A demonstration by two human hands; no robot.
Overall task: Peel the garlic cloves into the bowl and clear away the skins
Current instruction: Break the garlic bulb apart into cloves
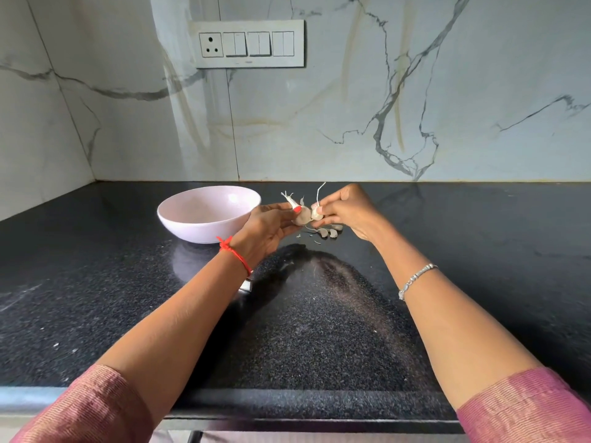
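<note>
Both hands are raised just above the black speckled bench [319, 330], close together near its back edge. The left hand [271, 223] pinches a garlic head [301, 216] between its thumb and curled fingers, with a dry, stringy stalk [287, 198] sticking up past the thumb. The right hand [347, 212] has its fingertips closed on a clove [316, 213] at the side of that head, touching it, and a thin strip of skin [319, 190] stands up from the clove. Right below the hands, a few loose cloves [328, 232] lie on the bench, with small flakes of skin [315, 242] scattered just in front of them. A pale pink bowl [179, 225] stands upright on the bench just left of the left hand, near the corner of the marble wall [447, 91]. The left wrist wears a red thread [235, 252], and the right wrist a silver bracelet [415, 279]. A switch panel [249, 43] is set in the wall above the bowl.
</note>
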